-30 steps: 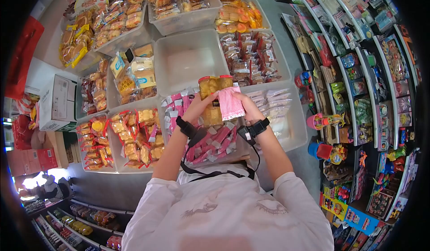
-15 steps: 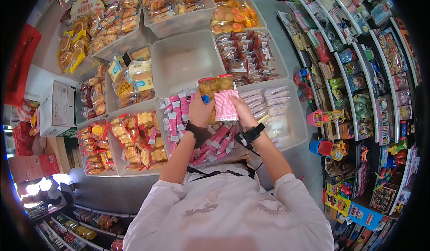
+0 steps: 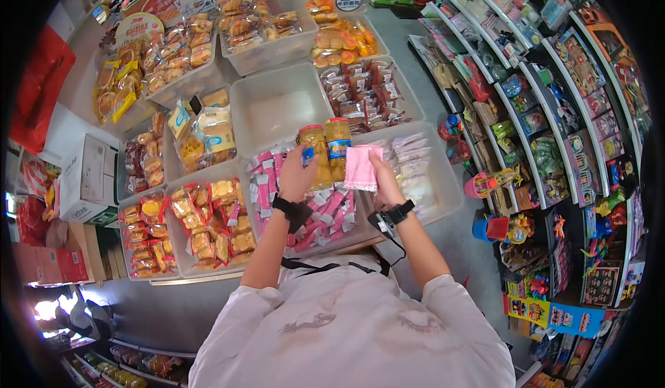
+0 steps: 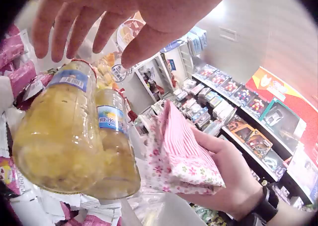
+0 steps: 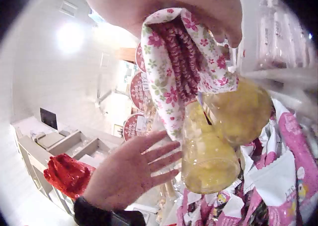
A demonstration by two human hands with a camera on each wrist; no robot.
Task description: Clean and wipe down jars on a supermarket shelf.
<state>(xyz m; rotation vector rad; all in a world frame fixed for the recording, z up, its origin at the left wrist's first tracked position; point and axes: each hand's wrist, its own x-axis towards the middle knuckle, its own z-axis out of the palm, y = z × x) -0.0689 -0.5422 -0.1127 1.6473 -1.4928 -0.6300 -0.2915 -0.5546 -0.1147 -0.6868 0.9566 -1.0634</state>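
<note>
My right hand (image 3: 385, 180) grips a folded pink striped cloth (image 3: 361, 168) with a flowered white border; gathered fabric shows inside its fold in the right wrist view. Left of the cloth, two glass jars (image 3: 338, 149) with red lids, blue labels and yellow chunks in liquid rest on pink-and-white packets (image 3: 269, 187). My left hand (image 3: 298, 177) is beside the left jar, and its fingers overlap that jar's label in the head view. Both wrist views show the left hand (image 5: 131, 171) with straight, spread fingers near the jars (image 4: 59, 131).
Plastic bins of wrapped bread (image 3: 215, 222) surround the packet bin. Behind the jars is a bare-bottomed bin (image 3: 277, 107). White packets (image 3: 412, 156) lie in the bin at right. Shelves of toys (image 3: 554, 152) line the right side, and a white carton (image 3: 90, 177) stands at left.
The cloth has moved right with my right hand, from in front of the jars to beside them, uncovering the right jar's label. My left hand has come away from the cloth toward the left jar.
</note>
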